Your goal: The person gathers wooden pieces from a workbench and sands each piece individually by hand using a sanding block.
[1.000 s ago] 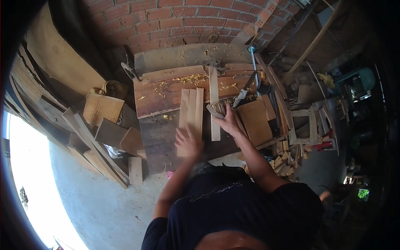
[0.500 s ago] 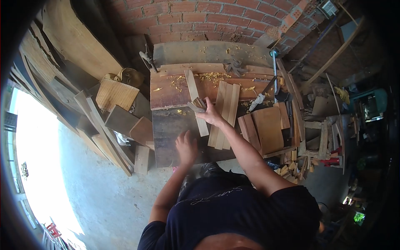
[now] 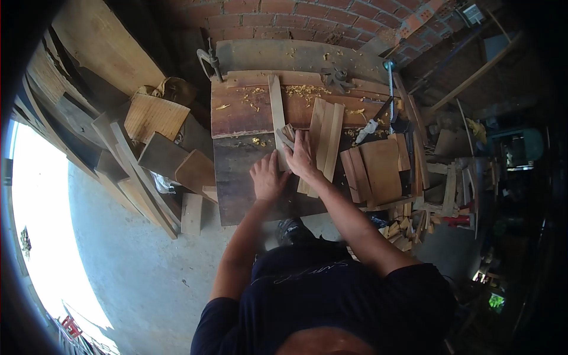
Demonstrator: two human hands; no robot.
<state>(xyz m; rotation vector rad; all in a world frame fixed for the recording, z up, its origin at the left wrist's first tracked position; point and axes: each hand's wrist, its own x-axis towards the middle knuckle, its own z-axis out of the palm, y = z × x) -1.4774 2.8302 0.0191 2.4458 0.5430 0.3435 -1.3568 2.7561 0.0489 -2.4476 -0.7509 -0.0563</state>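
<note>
Strip (image 3: 276, 103) lies under the left hand's (image 3: 267, 179) loosely spread fingertips (image 3: 274, 155), the right hand (image 3: 300, 156) curled snugly around a small block (image 3: 285, 139).

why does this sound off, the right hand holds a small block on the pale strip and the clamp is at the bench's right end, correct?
The clamp is at the bench's left end, the head view shows; the right hand does hold a small block on the pale strip.

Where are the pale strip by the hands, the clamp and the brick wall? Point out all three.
Pale strip (image 3: 276, 102): head view, bare upper face, toward its far end.
Clamp (image 3: 216, 64): head view, its metal screw side.
Brick wall (image 3: 316, 10): head view, brick face behind the bench (image 3: 245, 198).
</note>
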